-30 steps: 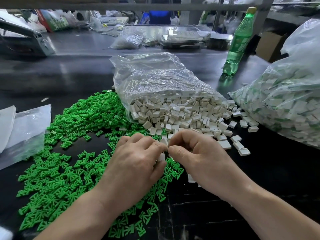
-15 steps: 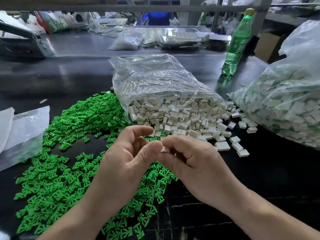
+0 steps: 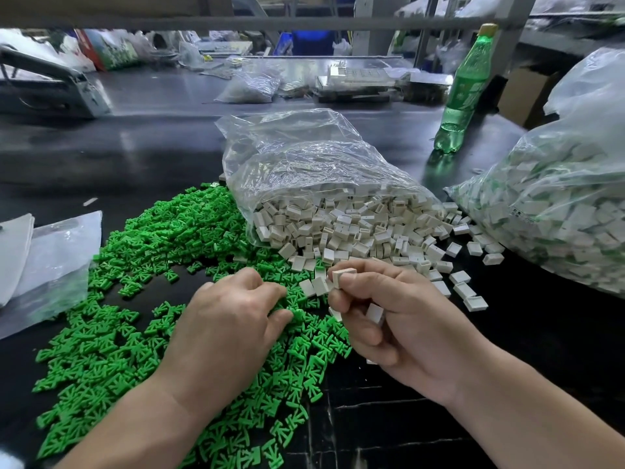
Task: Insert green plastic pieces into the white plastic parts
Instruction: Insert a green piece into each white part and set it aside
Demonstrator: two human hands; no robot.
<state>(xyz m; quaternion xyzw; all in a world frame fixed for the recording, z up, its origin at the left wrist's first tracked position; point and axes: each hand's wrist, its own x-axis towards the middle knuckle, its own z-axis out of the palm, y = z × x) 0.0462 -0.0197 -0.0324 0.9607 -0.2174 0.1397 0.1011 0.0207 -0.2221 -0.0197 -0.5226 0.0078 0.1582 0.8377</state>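
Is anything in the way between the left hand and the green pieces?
Nothing visible. The left hand rests directly on the green pieces, fingers curled into the pile; whether it grips one is unclear. The right hand pinches a white part beside it.

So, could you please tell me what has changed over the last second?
The left hand drew away from the white part and dropped left onto the green pieces, its fingers among them. The right hand alone now pinches that part. The bag of white parts and the green bottle stayed put.
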